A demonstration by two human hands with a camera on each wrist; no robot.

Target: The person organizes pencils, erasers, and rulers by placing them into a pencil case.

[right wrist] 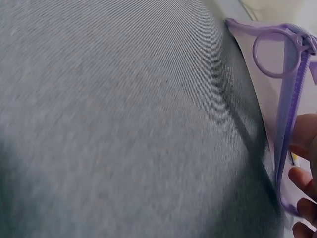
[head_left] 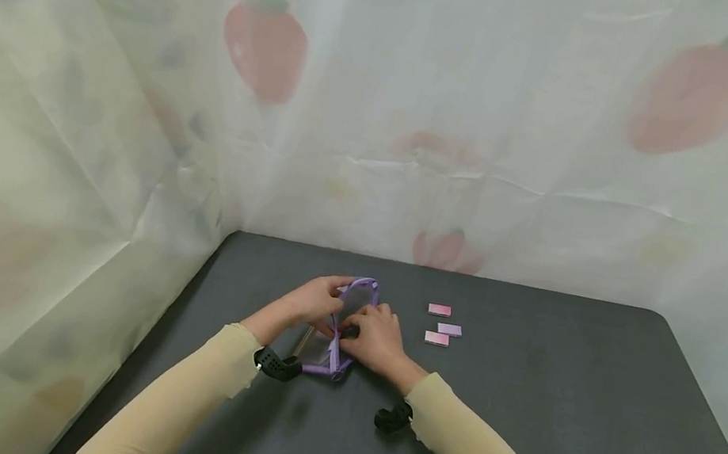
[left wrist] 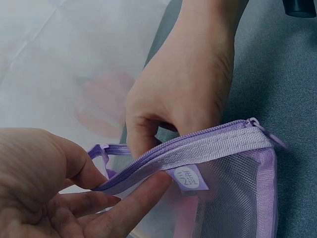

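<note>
On the dark table, both my left hand and right hand pinched the purple mesh pouch along its zipper tape; it looked limp and light, best gripped there.

Counting it off: two hands on the job, the left hand and the right hand, both with fingers on one purple mesh zipper pouch. One ring pull sits at the zipper's end, beyond the right fingertips. Just off the right hand's knuckles lie three small pink cards. One dark table underneath.
</note>
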